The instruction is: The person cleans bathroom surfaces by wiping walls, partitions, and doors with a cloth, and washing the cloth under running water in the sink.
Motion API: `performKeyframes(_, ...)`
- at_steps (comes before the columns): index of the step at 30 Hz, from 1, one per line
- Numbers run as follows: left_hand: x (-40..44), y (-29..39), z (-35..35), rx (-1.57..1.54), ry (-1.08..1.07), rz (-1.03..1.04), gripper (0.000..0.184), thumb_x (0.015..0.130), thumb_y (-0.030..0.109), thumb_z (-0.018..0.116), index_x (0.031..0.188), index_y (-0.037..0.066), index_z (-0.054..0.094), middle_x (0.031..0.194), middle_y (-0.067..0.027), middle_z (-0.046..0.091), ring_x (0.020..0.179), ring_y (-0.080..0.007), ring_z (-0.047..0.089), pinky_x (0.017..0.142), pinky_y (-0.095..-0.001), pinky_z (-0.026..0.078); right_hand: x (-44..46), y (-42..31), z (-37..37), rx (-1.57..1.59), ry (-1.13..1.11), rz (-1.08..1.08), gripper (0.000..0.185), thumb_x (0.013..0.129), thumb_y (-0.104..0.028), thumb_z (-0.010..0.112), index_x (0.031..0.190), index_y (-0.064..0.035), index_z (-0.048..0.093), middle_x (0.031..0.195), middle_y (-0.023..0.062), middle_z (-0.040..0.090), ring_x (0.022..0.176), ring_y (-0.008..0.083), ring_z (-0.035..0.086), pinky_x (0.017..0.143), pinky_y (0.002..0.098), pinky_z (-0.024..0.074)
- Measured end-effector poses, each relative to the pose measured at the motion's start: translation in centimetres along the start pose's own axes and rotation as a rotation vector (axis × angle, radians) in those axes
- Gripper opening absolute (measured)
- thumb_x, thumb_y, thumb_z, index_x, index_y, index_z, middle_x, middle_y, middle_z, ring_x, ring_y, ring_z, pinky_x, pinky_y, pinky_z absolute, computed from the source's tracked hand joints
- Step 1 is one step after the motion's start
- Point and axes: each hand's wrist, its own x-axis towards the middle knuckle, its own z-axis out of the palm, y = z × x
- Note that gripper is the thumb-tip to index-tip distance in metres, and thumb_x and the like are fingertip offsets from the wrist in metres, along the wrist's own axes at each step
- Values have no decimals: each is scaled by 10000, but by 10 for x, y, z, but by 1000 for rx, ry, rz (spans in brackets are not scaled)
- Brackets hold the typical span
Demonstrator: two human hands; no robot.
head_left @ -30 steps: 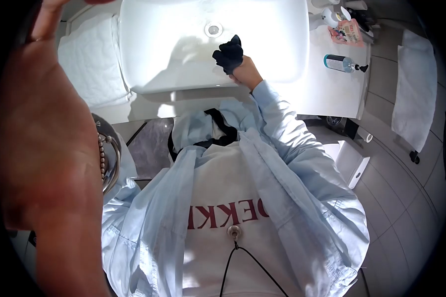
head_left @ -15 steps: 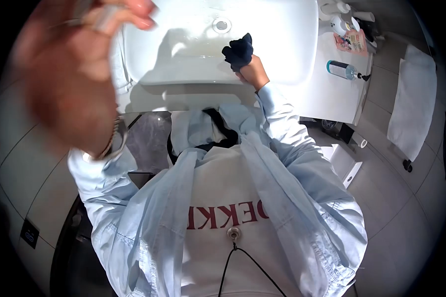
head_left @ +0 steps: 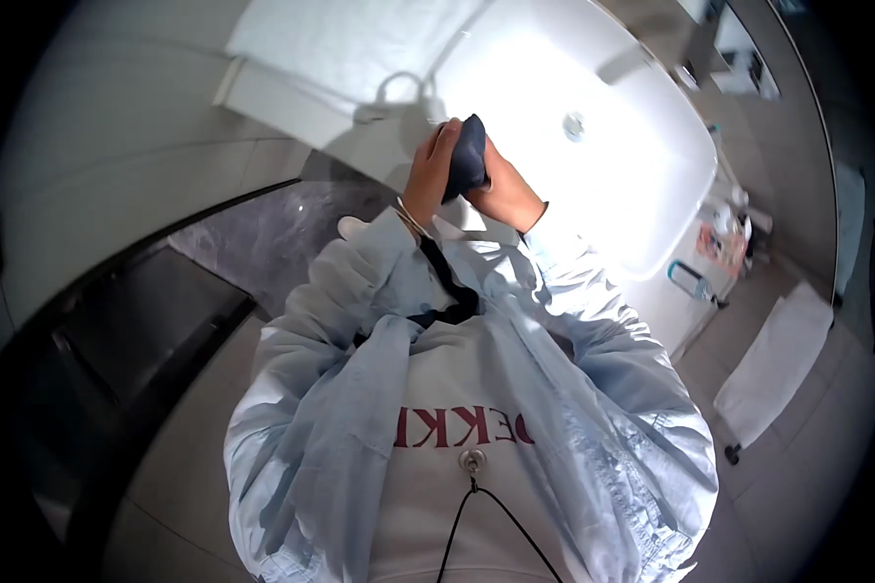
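A dark navy cloth (head_left: 467,157) is bunched between my two hands, near the front left edge of the white sink (head_left: 642,175). My left hand (head_left: 428,173), with bracelets at the wrist, has its fingers pressed against the cloth's left side. From the right, my right hand (head_left: 506,191) grips the same cloth, its fingers partly hidden behind it. The sink's drain (head_left: 574,126) shows to the right of both hands.
A white towel (head_left: 345,39) lies on the counter left of the sink. Right of the sink are a clear pump bottle (head_left: 690,281) and a pink packet (head_left: 721,248). Another white towel (head_left: 776,364) hangs at the right. A mirror edge rises beyond.
My left hand has come down from the upper left and taken hold of the cloth. My right hand has left the basin's middle with it. The view has turned, showing more at the left.
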Motion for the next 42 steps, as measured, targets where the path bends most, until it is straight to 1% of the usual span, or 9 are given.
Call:
performKeyframes(3,-17,11,-59,-366,103,-155,509,987,463,422,980,2,636,880,-50,650,768,-114,612,712,-224,482,14,-49,36,206,-242,-48,768,718,-88,668,1402,-51,321,1175,188,555,1032,338,599,848,369,473)
performKeyframes(4,-22,18,-84,-328,81,-120,661,968,563,315,1121,-28,569,1080,-162,649,995,-214,613,909,-333,470,19,-61,55,216,-311,-71,739,723,-112,679,1381,-50,349,1127,188,569,992,325,608,838,352,474)
performKeyframes(11,-77,6,-235,-752,419,45,607,953,569,373,1124,14,551,1110,-168,607,1043,-287,585,935,-408,457,59,-141,193,24,-709,-211,744,762,-282,746,1360,-49,368,1087,191,580,987,319,618,826,348,474)
performKeyframes(16,-123,9,-318,-970,693,25,537,941,542,425,1078,47,581,1018,-147,652,954,-262,623,900,-374,481,79,-152,299,12,-840,-224,631,904,-394,624,1363,-37,379,1080,173,601,942,264,630,843,332,485)
performKeyframes(19,-148,5,-363,-973,827,72,466,959,475,434,1058,53,604,995,-108,669,948,-213,632,867,-343,487,88,-176,356,265,-834,191,471,913,-297,642,1264,-28,481,1053,63,628,932,98,588,830,257,487)
performKeyframes(26,-210,42,-420,-811,866,96,398,950,333,560,1161,-4,575,1039,-44,632,940,-129,601,842,-254,458,93,-219,447,353,-646,53,438,836,-208,740,1168,-5,541,1040,48,630,944,111,589,845,261,475)
performKeyframes(32,-244,52,-475,-551,814,321,447,831,111,728,1206,-21,523,1073,-51,607,959,-108,578,844,-241,461,117,-254,507,249,-701,-22,365,962,-334,553,1064,7,634,862,34,641,828,78,554,712,240,465)
performKeyframes(37,-253,62,-546,-744,989,124,313,950,282,557,1055,-7,618,968,-24,625,877,-83,579,752,-203,454,164,-294,554,20,-856,-123,335,958,-295,576,954,30,655,738,-34,579,688,37,465,599,207,389)
performKeyframes(42,-234,90,-649,-735,1023,239,279,957,224,536,1113,1,596,999,-28,628,905,-94,589,806,-220,450,227,-348,633,46,-760,-213,311,947,-264,593,921,41,647,702,-40,557,677,35,456,592,212,379)
